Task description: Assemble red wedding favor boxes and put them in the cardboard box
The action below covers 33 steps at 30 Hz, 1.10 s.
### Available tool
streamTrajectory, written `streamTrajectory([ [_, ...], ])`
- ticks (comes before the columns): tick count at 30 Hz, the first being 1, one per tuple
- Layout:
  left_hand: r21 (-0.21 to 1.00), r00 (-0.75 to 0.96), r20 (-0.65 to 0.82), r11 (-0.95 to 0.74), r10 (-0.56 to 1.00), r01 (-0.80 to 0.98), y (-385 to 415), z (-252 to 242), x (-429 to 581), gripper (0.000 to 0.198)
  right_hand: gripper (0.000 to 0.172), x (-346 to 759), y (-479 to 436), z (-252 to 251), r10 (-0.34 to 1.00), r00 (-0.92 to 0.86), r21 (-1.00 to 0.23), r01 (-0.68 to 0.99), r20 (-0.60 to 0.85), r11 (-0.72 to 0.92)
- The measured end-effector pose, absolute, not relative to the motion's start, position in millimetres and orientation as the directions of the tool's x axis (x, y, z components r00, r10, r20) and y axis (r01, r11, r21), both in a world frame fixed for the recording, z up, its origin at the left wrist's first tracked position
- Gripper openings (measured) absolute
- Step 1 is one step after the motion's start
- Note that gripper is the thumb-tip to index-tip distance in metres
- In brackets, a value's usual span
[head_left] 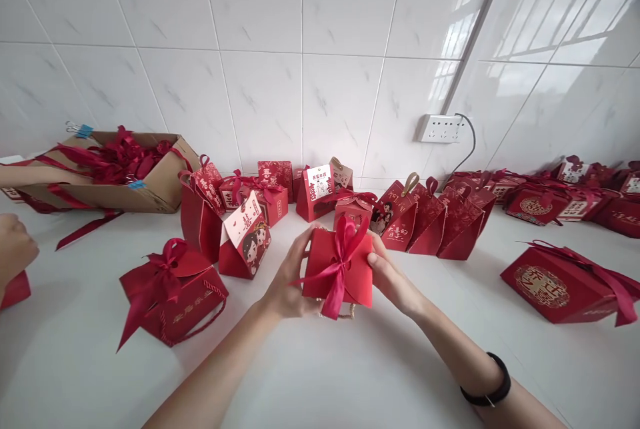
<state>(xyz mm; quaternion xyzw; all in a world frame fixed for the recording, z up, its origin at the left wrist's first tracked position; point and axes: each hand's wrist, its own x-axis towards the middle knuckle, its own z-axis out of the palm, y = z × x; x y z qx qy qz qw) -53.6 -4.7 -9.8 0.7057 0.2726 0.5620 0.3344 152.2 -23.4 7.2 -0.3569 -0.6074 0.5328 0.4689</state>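
Between my two hands is a red gift box point(325, 252) with a dark pink ribbon bow point(342, 259) tied on its top. My left hand point(290, 276) grips its left side, most of the fingers hidden behind it. On the right side my right hand point(393, 272) holds the box, thumb on the near corner. A bit of beaded cord point(347, 312) shows under the box. To the left stands a red box with a bow and rope handle point(185, 296). Close behind it is a box with a cartoon couple point(247, 236).
A cardboard box of ribbons point(165, 179) stands at the back left, a co-worker's arm reaching into it. The co-worker's other hand point(15, 249) is at the left edge. Several red boxes point(425, 222) line the wall below a power strip point(443, 129). Another red box point(555, 282) lies right.
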Motion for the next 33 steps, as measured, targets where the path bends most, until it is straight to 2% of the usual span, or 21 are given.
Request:
streamTrajectory([
  [2,0.674,0.272,0.705,-0.738,0.655,0.030,0,-13,-56,0.087,0.060,152,-23,5,0.916,-0.333,-0.974,-0.109,0.226,0.200],
  [4,0.645,0.224,0.730,-0.759,0.645,0.084,6,-16,-57,0.077,0.053,150,-24,4,0.917,-0.298,-0.962,-0.145,0.265,0.231],
  [7,0.791,0.139,0.601,-0.611,0.787,0.037,9,-18,-52,0.066,0.050,144,-24,4,0.940,-0.186,-0.952,-0.166,0.287,0.258],
  [9,0.872,0.165,0.487,-0.486,0.858,-0.051,8,-17,-47,0.063,0.053,141,-25,4,0.953,-0.127,-0.953,-0.168,0.275,0.253],
  [12,0.936,0.255,0.353,-0.344,0.900,-0.079,5,-16,-44,0.064,0.065,139,-26,5,0.965,-0.112,-0.965,-0.136,0.238,0.223],
  [15,0.966,0.301,0.259,-0.252,0.918,-0.065,4,-16,-46,0.072,0.076,138,-28,7,0.962,-0.146,-0.972,-0.025,0.233,0.232],
  [19,0.947,0.343,0.320,-0.290,0.883,-0.137,5,-14,-50,0.075,0.070,136,-32,13,0.939,-0.248,-0.958,0.100,0.237,0.268],
  [23,0.908,0.376,0.418,-0.368,0.827,-0.200,3,-4,-47,0.063,0.063,137,-32,13,0.927,-0.294,-0.947,0.147,0.234,0.285],
  [26,0.899,0.348,0.436,-0.384,0.830,-0.211,1,1,-45,0.054,0.066,140,-30,11,0.935,-0.266,-0.942,0.179,0.233,0.285],
  [33,0.907,0.336,0.422,-0.401,0.842,-0.133,-1,-1,-50,0.042,0.076,142,-30,12,0.949,-0.230,-0.970,0.070,0.213,0.235],
])
